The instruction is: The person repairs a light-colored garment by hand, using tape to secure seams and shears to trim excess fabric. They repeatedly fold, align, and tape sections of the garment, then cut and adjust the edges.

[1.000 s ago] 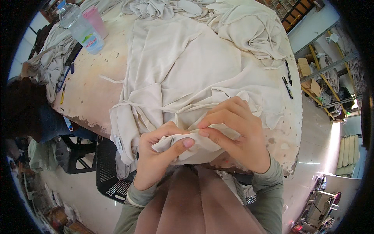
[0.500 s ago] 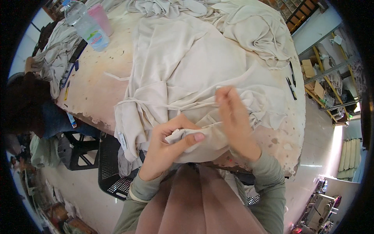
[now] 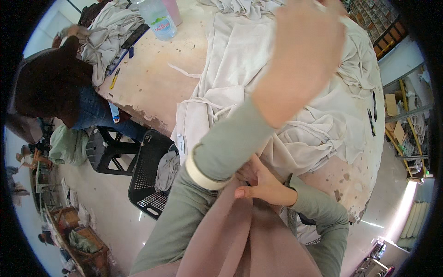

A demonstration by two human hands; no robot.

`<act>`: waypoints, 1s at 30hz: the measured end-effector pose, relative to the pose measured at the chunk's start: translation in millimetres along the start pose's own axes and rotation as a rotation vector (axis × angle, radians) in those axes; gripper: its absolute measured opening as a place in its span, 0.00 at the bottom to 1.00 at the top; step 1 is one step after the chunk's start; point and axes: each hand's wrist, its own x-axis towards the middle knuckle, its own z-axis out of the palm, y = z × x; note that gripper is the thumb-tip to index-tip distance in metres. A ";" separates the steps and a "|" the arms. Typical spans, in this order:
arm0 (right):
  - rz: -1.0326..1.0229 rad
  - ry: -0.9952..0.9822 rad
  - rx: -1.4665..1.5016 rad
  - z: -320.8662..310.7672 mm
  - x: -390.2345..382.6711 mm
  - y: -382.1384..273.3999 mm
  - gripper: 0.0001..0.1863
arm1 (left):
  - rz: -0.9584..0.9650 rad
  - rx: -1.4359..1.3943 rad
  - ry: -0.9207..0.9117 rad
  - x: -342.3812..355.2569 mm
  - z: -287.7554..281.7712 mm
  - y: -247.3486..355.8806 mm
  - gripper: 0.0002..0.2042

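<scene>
A worn, cream-topped table with a flaking rim (image 3: 159, 76) spread across the view, a clear plastic bottle (image 3: 162, 28) standing at its far left. The rumpled off-white fabric garment (image 3: 300, 145) lay over the table's middle, its long axis running from near edge toward far side. The person's bare left hand (image 3: 311, 39) was stretched above the table's far part, right of middle, its grey-green sleeve (image 3: 230, 143) slanting over the garment; blur hid whether its fingers were spread or pinching. The bare right hand (image 3: 267, 188) was at the table's near edge, thumb apart from half-hidden fingers; whether they gripped cloth could not be told. The garment lay just ahead of the right hand, which was nearer its near end.
</scene>
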 end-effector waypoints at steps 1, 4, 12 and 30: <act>0.080 -0.012 0.032 0.8 -0.8 2.4 0.48 | 0.040 0.144 0.013 -2.0 11.5 12.4 0.15; 0.194 0.046 0.044 -4.7 -4.8 5.4 0.51 | 0.165 0.077 -0.104 -17.9 31.6 34.2 0.13; -0.219 0.278 0.039 -18.9 -14.5 -5.0 0.41 | 0.058 -0.879 -0.811 -102.0 -12.1 28.7 0.20; -0.100 0.286 -0.073 -37.6 11.9 -46.4 0.32 | -0.182 -0.069 -0.588 -159.3 -104.9 3.6 0.13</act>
